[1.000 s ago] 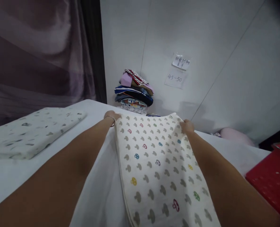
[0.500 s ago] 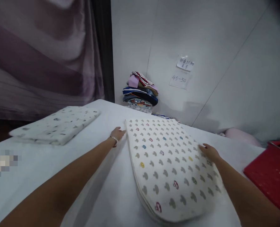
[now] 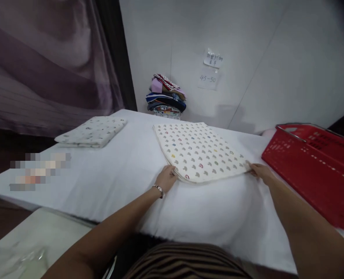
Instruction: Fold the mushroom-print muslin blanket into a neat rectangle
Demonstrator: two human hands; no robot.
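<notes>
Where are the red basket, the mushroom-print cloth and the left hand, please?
Red basket (image 3: 309, 176), head view: its side wall.
Mushroom-print cloth (image 3: 196, 151), head view: middle of its top face.
Left hand (image 3: 165, 179), head view: back of the hand.

Two folded cloths lie on one white counter (image 3: 108, 176): one mushroom-printed cloth (image 3: 195, 149) just off centre towards 4 o'clock and one spotted cloth (image 3: 92, 131) at 9 o'clock. Two grips show, a left grip (image 3: 166, 178) at 6 o'clock and a right grip (image 3: 259, 171) between 3 and 4, with one bracelet (image 3: 159, 190) between them. There is one red basket (image 3: 305, 178) at 3 o'clock, one stack of fabrics (image 3: 166, 97) at 12, its pieces too overlapped to number, two paper signs (image 3: 213, 61) at 1, and one curtain (image 3: 44, 58) at 10.
</notes>
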